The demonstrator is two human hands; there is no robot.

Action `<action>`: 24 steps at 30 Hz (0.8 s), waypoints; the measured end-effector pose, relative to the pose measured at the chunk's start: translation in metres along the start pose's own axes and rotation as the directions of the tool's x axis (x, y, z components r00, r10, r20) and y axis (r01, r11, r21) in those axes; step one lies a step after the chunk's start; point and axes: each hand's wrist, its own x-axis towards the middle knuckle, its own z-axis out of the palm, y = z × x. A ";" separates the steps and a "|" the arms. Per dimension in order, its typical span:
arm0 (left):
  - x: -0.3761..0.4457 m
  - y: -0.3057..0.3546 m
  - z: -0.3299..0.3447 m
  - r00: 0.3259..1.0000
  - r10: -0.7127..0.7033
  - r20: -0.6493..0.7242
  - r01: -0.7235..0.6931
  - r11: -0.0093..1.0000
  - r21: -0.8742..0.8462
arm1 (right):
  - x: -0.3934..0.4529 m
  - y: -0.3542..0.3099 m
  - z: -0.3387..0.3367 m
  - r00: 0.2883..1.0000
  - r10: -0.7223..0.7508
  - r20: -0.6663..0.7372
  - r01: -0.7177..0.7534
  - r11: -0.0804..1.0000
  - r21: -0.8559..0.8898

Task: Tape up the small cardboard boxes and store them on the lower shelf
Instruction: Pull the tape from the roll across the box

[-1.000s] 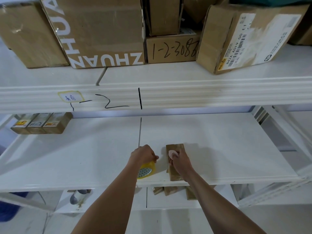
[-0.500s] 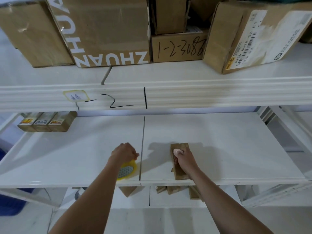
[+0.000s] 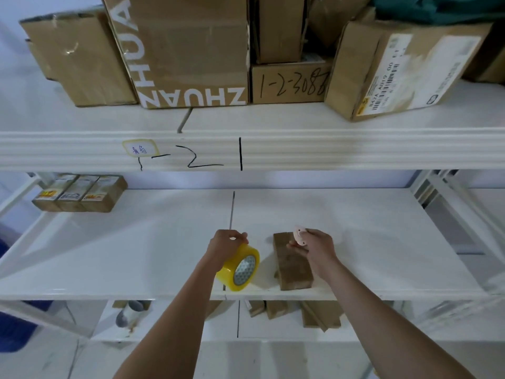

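A small brown cardboard box lies lengthwise on the white middle shelf, near its front edge. My left hand grips a yellow roll of tape just left of the box, the roll's open core facing me. My right hand is raised at the box's far right corner and pinches a small pink oval object. Whether its fingers touch the box I cannot tell. Several small boxes lie on the lower shelf, partly hidden by the middle shelf's edge.
Three small labelled boxes stand in a row at the middle shelf's back left. Large cartons fill the top shelf above. A grey cylindrical object lies on the lower shelf at left. A blue bin sits at the far left.
My left hand swung left with the tape roll, then came back right beside the box. My right hand lifted off the box top, raising the pink object.
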 end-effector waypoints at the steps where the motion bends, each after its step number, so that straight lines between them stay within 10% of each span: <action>1: -0.002 0.001 0.003 1.000 0.000 0.000 0.000 1.000 -0.024 | 0.000 -0.002 -0.008 1.000 -0.006 -0.022 0.006 1.000 -0.003; 6: -0.009 0.005 0.019 0.999 -0.031 -0.038 0.027 0.994 -0.107 | 0.001 0.001 -0.049 0.980 -0.100 -0.173 0.040 0.947 -0.319; 11: -0.021 0.002 0.029 0.997 -0.067 -0.038 0.057 0.973 -0.224 | -0.003 0.014 -0.079 0.971 -0.192 -0.141 0.006 0.610 -0.793; 20: -0.048 0.001 0.030 0.989 -0.135 0.054 0.146 0.941 -0.307 | -0.009 0.013 -0.076 0.933 -0.290 -0.213 -0.071 0.431 -0.900; 24: -0.056 -0.004 0.029 0.990 -0.067 0.125 0.101 0.951 -0.293 | -0.024 -0.004 -0.025 0.920 -0.385 0.068 0.262 0.479 -0.838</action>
